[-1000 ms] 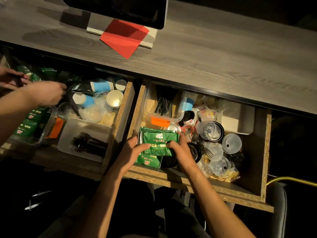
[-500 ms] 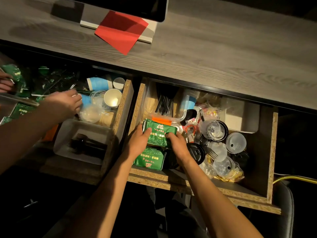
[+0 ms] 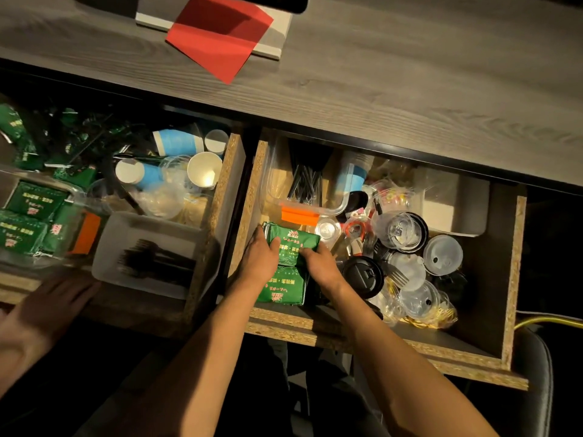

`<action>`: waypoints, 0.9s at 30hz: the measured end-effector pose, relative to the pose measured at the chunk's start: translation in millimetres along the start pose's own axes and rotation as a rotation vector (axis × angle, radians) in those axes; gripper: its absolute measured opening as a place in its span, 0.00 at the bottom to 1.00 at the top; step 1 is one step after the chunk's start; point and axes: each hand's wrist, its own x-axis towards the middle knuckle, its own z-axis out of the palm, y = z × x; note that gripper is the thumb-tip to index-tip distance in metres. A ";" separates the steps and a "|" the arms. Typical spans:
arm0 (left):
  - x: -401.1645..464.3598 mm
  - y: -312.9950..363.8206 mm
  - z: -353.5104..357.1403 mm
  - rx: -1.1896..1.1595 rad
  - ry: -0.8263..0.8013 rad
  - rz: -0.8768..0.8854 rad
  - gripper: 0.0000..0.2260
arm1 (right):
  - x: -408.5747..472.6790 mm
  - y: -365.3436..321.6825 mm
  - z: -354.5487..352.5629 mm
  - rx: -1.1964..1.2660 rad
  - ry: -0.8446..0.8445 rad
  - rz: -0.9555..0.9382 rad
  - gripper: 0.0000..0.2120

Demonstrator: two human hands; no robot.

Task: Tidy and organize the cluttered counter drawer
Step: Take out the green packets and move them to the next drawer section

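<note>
Grey wood-grain bench (image 3: 410, 89) across the top of the view, carrying a red paper sheet (image 3: 217, 33) at 12 o'clock, laid over a white flat base. Below the bench edge, two open chipboard drawers side by side: right drawer (image 3: 514, 279) from centre to 3 o'clock, left drawer (image 3: 227, 190) from centre to 9 o'clock. In the right drawer, a clear plastic tub (image 3: 315, 200) with black straws at the back, a white box (image 3: 454, 206) at 2 o'clock, a heap of clear cup lids (image 3: 441, 253) at 3 o'clock and a black cup lid (image 3: 362, 274) just right of the hands. In the left drawer, a white tray (image 3: 148, 228) of black forks at the front, blue-and-white paper cups (image 3: 176, 143) at the back, green packets in a clear container (image 3: 28, 216) at 9 o'clock. Green packet stack (image 3: 293, 241) at the front left corner of the right drawer, a second green packet (image 3: 284, 285) lying flat beneath and nearer the front edge. Left hand (image 3: 263, 258) against the stack's left side, thumb on top, fingers curled round it. Right hand (image 3: 318, 261) at the stack's right edge, fingers bent down onto it, grasping. Another person's hand (image 3: 60, 298) at 8 o'clock, flat and relaxed on the left drawer's front edge.
</note>
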 end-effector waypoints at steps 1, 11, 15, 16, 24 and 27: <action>1.1 -2.5 2.0 0.034 0.026 0.016 0.25 | 0.8 -1.9 0.0 -0.014 -0.001 -0.010 0.08; -44.4 -14.7 2.1 0.153 0.180 0.358 0.19 | 7.7 5.4 13.0 -0.176 -0.001 0.001 0.17; -53.3 -22.5 3.4 0.142 0.182 0.390 0.15 | 12.6 5.1 10.2 -0.214 0.020 0.007 0.18; -56.0 -21.8 3.3 0.113 0.185 0.383 0.14 | 12.5 5.4 10.1 -0.210 0.039 0.006 0.18; -63.6 -23.0 2.7 0.017 0.103 0.145 0.17 | -11.5 15.2 2.9 -0.055 0.071 -0.020 0.20; -63.2 -19.6 0.9 0.038 0.120 0.152 0.19 | -13.7 21.0 5.9 -0.004 -0.111 0.081 0.25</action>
